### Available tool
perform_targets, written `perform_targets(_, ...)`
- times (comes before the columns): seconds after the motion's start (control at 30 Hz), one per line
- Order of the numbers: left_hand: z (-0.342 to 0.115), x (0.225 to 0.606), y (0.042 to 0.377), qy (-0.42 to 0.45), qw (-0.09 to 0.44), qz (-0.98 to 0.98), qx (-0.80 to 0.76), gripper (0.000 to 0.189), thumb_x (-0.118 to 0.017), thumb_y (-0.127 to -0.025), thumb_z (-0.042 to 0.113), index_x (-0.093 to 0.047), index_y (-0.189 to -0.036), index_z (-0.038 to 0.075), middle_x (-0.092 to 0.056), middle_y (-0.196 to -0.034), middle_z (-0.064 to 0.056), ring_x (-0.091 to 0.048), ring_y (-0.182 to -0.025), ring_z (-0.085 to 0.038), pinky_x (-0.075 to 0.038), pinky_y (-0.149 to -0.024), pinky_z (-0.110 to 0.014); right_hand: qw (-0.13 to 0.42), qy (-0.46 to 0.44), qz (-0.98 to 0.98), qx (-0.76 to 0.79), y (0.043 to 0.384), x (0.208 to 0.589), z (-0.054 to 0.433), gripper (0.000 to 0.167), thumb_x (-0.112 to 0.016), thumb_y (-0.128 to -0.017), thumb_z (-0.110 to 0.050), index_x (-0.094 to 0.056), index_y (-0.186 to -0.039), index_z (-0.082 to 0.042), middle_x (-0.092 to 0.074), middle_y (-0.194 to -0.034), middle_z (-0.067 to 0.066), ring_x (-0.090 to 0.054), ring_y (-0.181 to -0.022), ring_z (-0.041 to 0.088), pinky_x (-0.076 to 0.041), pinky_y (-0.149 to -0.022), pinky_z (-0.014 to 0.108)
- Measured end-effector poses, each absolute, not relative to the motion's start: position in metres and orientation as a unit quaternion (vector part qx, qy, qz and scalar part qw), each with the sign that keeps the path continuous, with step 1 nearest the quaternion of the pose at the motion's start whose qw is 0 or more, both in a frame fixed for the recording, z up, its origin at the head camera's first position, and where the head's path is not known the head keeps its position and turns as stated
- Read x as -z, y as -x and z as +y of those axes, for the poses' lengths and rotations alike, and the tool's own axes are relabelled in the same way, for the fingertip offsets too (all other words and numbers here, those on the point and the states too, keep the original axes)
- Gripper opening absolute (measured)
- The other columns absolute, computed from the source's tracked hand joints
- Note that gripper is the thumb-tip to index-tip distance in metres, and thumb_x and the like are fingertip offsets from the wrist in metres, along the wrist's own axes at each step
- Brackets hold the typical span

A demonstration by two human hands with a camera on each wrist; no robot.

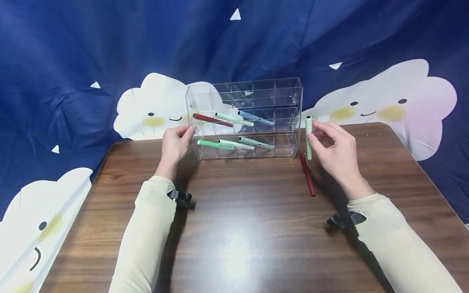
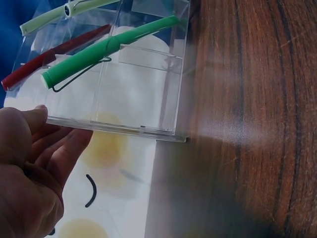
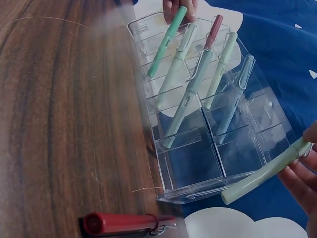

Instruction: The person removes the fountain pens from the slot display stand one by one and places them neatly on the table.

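A clear plastic rack with compartments (image 1: 243, 103) stands upright at the back of the table. My left hand (image 1: 176, 147) grips its left side edge, thumb in front and fingers behind, as the left wrist view shows. In the middle row lie a dark red pen (image 1: 213, 120), a pale green pen (image 1: 234, 119) and a blue pen (image 1: 256, 118). Below them are a bright green pen (image 2: 109, 51), a whitish-green pen (image 1: 236, 144) and a grey-green pen (image 3: 190, 99). Just right of the rack, my right hand (image 1: 335, 150) pinches a light green pen (image 3: 267, 171), held nearly upright.
Another red pen (image 1: 307, 175) lies on the wooden table (image 1: 234, 211), below the held pen and near the rack's right front corner. A dark blue cloth (image 1: 146, 36) with cloud faces hangs close behind the rack.
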State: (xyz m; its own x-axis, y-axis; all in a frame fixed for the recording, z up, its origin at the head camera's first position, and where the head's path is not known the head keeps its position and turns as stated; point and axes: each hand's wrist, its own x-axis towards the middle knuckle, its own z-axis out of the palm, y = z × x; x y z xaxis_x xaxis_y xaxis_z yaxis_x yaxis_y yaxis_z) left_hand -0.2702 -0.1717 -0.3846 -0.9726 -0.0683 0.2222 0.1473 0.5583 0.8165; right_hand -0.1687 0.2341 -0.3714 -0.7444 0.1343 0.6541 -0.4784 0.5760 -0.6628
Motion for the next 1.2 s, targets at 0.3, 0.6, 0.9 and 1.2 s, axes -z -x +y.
perform_targets(0.3, -0.170, 0.383, 0.271, 0.011, 0.101, -0.874, 0.475, 0.030, -0.068, -0.108, 0.023, -0.078, -0.126, 0.000, -0.081, -0.111, -0.023, -0.067, -0.077, -0.011, -0.050, -0.062, -0.011, 0.332, -0.070, -0.824, -0.455, 0.162, 0.377, 0.241, 0.029, -0.079, -0.091, 0.008, -0.078, -0.120, 0.006, -0.075, -0.095, 0.000, -0.062, -0.086, -0.019, -0.051, -0.081, 0.003)
perform_targets(0.6, -0.172, 0.384, 0.271, 0.010, 0.101, -0.875, 0.473, 0.030, -0.069, -0.108, 0.022, -0.078, -0.125, 0.000, -0.081, -0.112, -0.023, -0.064, -0.073, -0.004, -0.050, -0.063, -0.010, 0.312, -0.034, -0.834, -0.454, 0.157, 0.387, 0.247, 0.029, -0.082, -0.092, 0.001, -0.079, -0.120, 0.003, -0.078, -0.098, 0.025, -0.060, -0.082, -0.019, -0.048, -0.077, 0.001)
perform_targets(0.9, -0.171, 0.383, 0.270, 0.022, 0.109, -0.876, 0.469, 0.030, -0.069, -0.108, 0.022, -0.079, -0.123, -0.002, -0.080, -0.108, -0.026, -0.060, -0.070, 0.000, -0.048, -0.062, -0.010, 0.288, -0.007, -0.854, -0.434, 0.154, 0.395, 0.256, 0.026, -0.081, -0.095, -0.004, -0.078, -0.119, 0.005, -0.079, -0.098, 0.026, -0.055, -0.078, -0.022, -0.045, -0.073, 0.000)
perform_targets(1.2, -0.171, 0.380, 0.268, 0.013, 0.101, -0.879, 0.465, 0.030, -0.069, -0.108, 0.022, -0.078, -0.125, 0.000, -0.081, -0.110, -0.024, -0.062, -0.075, -0.006, -0.048, -0.063, -0.010, 0.261, 0.007, -0.871, -0.416, 0.152, 0.401, 0.261, 0.027, -0.079, -0.097, -0.008, -0.077, -0.120, 0.006, -0.080, -0.100, 0.027, -0.053, -0.077, -0.024, -0.042, -0.073, 0.000)
